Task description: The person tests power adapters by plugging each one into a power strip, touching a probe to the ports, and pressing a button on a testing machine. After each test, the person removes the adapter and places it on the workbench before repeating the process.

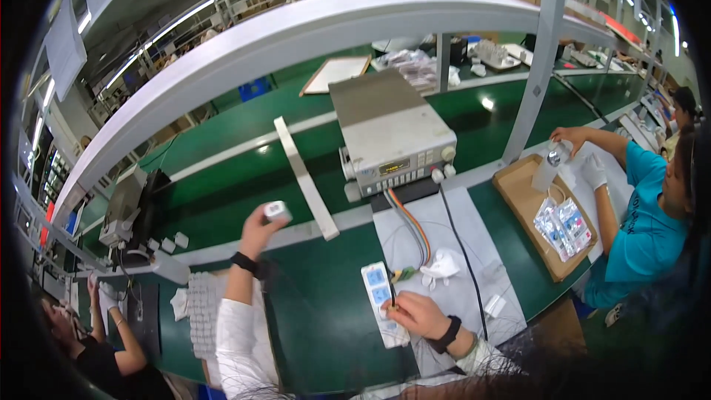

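Note:
My left hand (255,235) is raised above the green bench and closed around a small white charger block (277,212), which has grey markings on its face. My right hand (421,316) is closed in a pinch on a thin dark lead (392,292), right over a white power strip (375,275) with blue socket faces. A rainbow ribbon of wires (415,226) runs down from a grey bench instrument (400,144) towards the strip. Beside the wires lies a crumpled white cloth or glove (442,265). Another white block (494,306) sits on the pale sheet.
Rows of white blocks (201,311) fill a tray left of my left forearm. A white bar (305,178) crosses the green belt. To the right, a co-worker in a teal shirt (648,222) reaches over a cardboard tray (511,204). Another person (122,348) works at far left. A metal upright (541,67) stands beyond.

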Action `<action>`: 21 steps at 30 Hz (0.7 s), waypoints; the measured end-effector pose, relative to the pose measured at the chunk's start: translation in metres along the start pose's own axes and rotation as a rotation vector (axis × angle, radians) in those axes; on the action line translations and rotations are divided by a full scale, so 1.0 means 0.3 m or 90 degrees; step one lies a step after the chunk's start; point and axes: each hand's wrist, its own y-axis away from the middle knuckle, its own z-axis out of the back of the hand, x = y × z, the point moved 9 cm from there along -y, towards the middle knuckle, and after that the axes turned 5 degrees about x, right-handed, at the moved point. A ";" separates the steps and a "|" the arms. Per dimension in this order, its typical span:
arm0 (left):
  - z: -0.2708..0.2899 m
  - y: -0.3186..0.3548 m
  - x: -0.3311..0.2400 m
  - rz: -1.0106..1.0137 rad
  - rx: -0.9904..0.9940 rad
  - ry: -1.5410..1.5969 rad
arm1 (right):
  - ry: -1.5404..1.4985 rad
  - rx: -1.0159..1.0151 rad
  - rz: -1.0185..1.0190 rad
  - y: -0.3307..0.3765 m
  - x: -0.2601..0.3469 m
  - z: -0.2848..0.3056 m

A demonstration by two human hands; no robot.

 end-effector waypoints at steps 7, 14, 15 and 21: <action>-0.627 0.283 -0.206 0.101 0.177 0.229 | -0.020 -0.032 0.039 -0.004 0.030 0.030; -0.725 0.299 -0.291 -0.068 0.196 -0.217 | -0.011 -0.036 0.028 0.012 0.001 0.031; -0.730 0.306 -0.298 -0.103 0.181 -0.232 | -0.004 -0.037 0.029 0.013 0.007 0.030; -0.689 0.363 -0.356 -0.208 0.093 -0.246 | 0.007 -0.045 0.043 0.005 0.031 0.023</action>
